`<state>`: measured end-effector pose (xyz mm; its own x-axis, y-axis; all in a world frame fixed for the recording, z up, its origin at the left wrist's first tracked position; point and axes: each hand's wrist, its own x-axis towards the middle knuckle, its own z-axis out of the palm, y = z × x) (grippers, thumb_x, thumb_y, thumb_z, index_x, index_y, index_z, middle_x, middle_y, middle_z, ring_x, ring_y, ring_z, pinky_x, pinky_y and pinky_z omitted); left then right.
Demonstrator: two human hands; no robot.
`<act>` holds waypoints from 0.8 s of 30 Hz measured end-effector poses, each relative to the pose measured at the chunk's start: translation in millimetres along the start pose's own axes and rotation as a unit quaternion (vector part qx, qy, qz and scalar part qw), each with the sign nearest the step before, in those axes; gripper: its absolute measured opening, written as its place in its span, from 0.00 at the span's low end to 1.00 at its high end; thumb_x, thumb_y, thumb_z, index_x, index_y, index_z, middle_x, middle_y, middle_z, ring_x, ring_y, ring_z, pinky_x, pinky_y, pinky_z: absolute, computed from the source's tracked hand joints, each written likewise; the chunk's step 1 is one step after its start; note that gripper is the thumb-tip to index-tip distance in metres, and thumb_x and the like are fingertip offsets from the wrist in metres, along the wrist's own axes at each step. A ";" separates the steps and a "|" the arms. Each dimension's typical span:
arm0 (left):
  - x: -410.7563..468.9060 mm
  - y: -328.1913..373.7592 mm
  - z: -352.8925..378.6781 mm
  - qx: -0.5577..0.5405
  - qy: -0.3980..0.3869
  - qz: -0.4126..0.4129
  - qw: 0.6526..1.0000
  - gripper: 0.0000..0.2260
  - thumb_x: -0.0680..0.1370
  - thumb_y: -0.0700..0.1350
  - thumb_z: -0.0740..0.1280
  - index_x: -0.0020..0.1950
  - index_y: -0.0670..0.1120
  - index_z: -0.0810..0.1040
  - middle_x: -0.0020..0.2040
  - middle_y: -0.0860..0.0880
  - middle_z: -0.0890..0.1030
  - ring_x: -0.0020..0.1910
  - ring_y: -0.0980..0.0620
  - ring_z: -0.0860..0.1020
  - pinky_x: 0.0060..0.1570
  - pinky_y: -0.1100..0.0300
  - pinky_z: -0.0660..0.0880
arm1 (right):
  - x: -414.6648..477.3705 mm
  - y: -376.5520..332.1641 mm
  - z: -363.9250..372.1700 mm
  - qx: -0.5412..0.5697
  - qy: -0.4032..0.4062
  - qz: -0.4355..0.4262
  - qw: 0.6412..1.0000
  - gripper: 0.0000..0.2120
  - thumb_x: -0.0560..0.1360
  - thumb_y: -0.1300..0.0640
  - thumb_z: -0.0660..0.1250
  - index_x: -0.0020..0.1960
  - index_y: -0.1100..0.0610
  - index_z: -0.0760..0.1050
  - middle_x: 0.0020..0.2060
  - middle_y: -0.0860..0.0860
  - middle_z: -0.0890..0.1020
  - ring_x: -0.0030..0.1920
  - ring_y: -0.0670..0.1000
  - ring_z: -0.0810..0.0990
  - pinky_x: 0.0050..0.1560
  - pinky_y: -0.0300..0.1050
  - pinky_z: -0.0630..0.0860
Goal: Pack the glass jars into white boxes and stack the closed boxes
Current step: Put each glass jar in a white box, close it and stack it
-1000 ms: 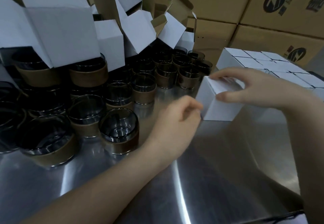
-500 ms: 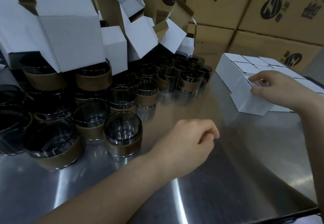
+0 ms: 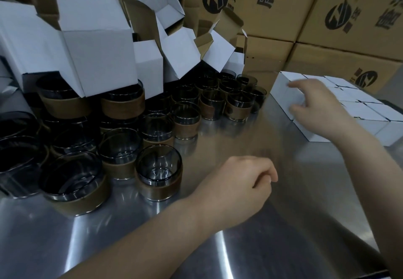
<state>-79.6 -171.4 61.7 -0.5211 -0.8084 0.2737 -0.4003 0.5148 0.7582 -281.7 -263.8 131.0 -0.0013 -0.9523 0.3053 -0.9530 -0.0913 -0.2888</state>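
Note:
Several dark glass jars with brown bands stand on the left half of the steel table (image 3: pixel 290 217); the nearest jar (image 3: pixel 158 177) is just left of my left hand (image 3: pixel 239 183). That hand hovers low over the table in a loose fist with nothing in it. Closed white boxes (image 3: pixel 370 112) sit packed in rows at the right. My right hand (image 3: pixel 316 108) lies blurred over their near-left corner, fingers spread, with index and thumb at the side of the far-left box (image 3: pixel 281 91). Open white boxes (image 3: pixel 98 49) are heaped on top of the jars at the left.
Large brown printed cartons (image 3: pixel 261 3) are stacked along the back and right behind the closed boxes. The heap of open boxes overhangs the rear jars. Bare steel lies between the jars and the closed boxes and towards the front edge.
My right hand carried the closed box rightward, set it against the group and now spreads over the boxes further back. My left hand drew back towards me, curled shut.

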 end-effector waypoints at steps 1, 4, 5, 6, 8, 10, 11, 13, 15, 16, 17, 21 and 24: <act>0.2 -0.5 0.0 0.003 0.001 0.002 1.000 0.09 0.79 0.43 0.60 0.51 0.51 0.80 0.39 0.61 0.73 0.42 0.62 0.72 0.45 0.62 0.73 | -0.6 -20.1 2.8 0.040 0.004 -0.046 0.998 0.24 0.76 0.65 0.63 0.71 0.58 0.69 0.69 0.54 0.71 0.70 0.54 0.68 0.65 0.42 0.63; 0.1 -2.4 -0.7 0.011 0.003 0.007 1.000 0.09 0.79 0.42 0.60 0.51 0.50 0.80 0.39 0.60 0.74 0.41 0.62 0.72 0.43 0.66 0.70 | 6.9 -78.0 12.7 0.132 -0.006 -0.146 0.980 0.22 0.75 0.62 0.65 0.69 0.56 0.71 0.62 0.48 0.75 0.63 0.46 0.71 0.54 0.32 0.64; 0.0 -3.1 -0.8 0.013 0.001 0.008 1.000 0.09 0.79 0.42 0.60 0.52 0.50 0.80 0.41 0.59 0.75 0.43 0.62 0.73 0.45 0.65 0.72 | 13.1 -95.2 16.3 0.151 -0.017 -0.163 0.975 0.23 0.76 0.59 0.66 0.70 0.56 0.70 0.62 0.47 0.74 0.62 0.46 0.72 0.53 0.32 0.65; -0.1 -3.8 -1.0 0.015 -0.002 0.008 1.000 0.09 0.79 0.43 0.60 0.52 0.50 0.80 0.43 0.58 0.77 0.44 0.61 0.74 0.46 0.62 0.73 | 21.4 -111.0 20.1 0.170 -0.031 -0.175 0.969 0.24 0.76 0.57 0.67 0.71 0.55 0.68 0.64 0.47 0.72 0.61 0.47 0.73 0.52 0.32 0.66; -0.3 -4.3 -1.5 0.014 -0.007 0.005 1.000 0.09 0.80 0.43 0.60 0.53 0.50 0.80 0.46 0.57 0.79 0.47 0.60 0.75 0.49 0.61 0.74 | 41.6 -137.2 27.7 0.188 -0.057 -0.179 0.964 0.30 0.75 0.53 0.69 0.74 0.56 0.63 0.68 0.52 0.69 0.60 0.49 0.72 0.50 0.35 0.67; 0.3 -4.6 -1.6 0.016 -0.009 -0.001 1.000 0.10 0.80 0.44 0.60 0.54 0.51 0.80 0.47 0.57 0.79 0.48 0.60 0.75 0.49 0.61 0.75 | 60.2 -154.6 33.7 0.195 -0.086 -0.159 0.964 0.38 0.73 0.50 0.72 0.77 0.54 0.56 0.69 0.52 0.66 0.60 0.51 0.72 0.48 0.38 0.70; 0.6 -4.8 -1.6 0.018 -0.009 -0.002 1.000 0.10 0.80 0.44 0.60 0.54 0.51 0.80 0.47 0.57 0.79 0.48 0.60 0.75 0.49 0.60 0.75 | 67.8 -159.7 36.4 0.203 -0.102 -0.147 0.963 0.41 0.72 0.49 0.73 0.77 0.53 0.54 0.66 0.51 0.66 0.57 0.51 0.74 0.44 0.40 0.73; 1.0 -4.4 -1.3 0.021 -0.011 -0.001 1.000 0.09 0.80 0.44 0.60 0.53 0.51 0.80 0.45 0.57 0.79 0.46 0.59 0.75 0.48 0.57 0.75 | 78.0 -164.7 42.3 0.212 -0.128 -0.125 0.961 0.47 0.70 0.48 0.76 0.78 0.49 0.49 0.59 0.47 0.66 0.50 0.51 0.77 0.39 0.44 0.79; 1.1 -4.1 -1.4 0.020 -0.012 0.002 1.000 0.08 0.80 0.44 0.60 0.52 0.51 0.79 0.43 0.56 0.78 0.44 0.58 0.75 0.46 0.57 0.75 | 84.2 -166.4 49.5 0.216 -0.139 -0.117 0.959 0.50 0.68 0.47 0.77 0.78 0.48 0.48 0.58 0.47 0.67 0.49 0.51 0.78 0.39 0.46 0.80; 0.9 -3.9 -1.5 0.017 -0.012 0.003 1.000 0.07 0.79 0.44 0.61 0.51 0.51 0.79 0.42 0.56 0.77 0.43 0.57 0.75 0.45 0.57 0.75 | 86.7 -167.0 53.6 0.219 -0.132 -0.121 0.959 0.50 0.67 0.48 0.78 0.78 0.49 0.48 0.59 0.47 0.68 0.52 0.51 0.76 0.40 0.45 0.79; 0.7 -3.8 -1.9 0.014 -0.010 0.005 1.000 0.07 0.79 0.44 0.61 0.51 0.50 0.79 0.42 0.56 0.77 0.42 0.57 0.75 0.45 0.57 0.75 | 88.7 -167.2 57.6 0.225 -0.119 -0.126 0.959 0.50 0.67 0.48 0.78 0.77 0.50 0.50 0.60 0.48 0.69 0.55 0.51 0.74 0.41 0.44 0.77; 0.6 -2.8 -2.4 0.013 0.002 0.017 1.000 0.07 0.78 0.42 0.61 0.50 0.48 0.80 0.42 0.54 0.78 0.45 0.54 0.77 0.46 0.57 0.75 | 88.9 -164.1 65.7 0.253 -0.087 -0.133 0.954 0.50 0.65 0.50 0.79 0.77 0.52 0.51 0.64 0.53 0.70 0.60 0.52 0.71 0.53 0.46 0.75; 1.2 -1.9 -2.2 0.019 0.021 0.023 0.999 0.07 0.78 0.42 0.61 0.49 0.48 0.80 0.43 0.54 0.79 0.46 0.55 0.77 0.47 0.56 0.75 | 84.0 -154.0 62.3 0.260 -0.064 -0.146 0.952 0.46 0.66 0.51 0.78 0.75 0.55 0.56 0.61 0.50 0.71 0.59 0.50 0.71 0.54 0.46 0.74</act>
<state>-77.8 -174.0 61.9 -0.5075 -0.7947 0.3330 -0.4051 0.5612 0.7218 -116.2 -347.9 144.6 0.3087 -0.8890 0.3383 -0.6283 -0.4576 -0.6291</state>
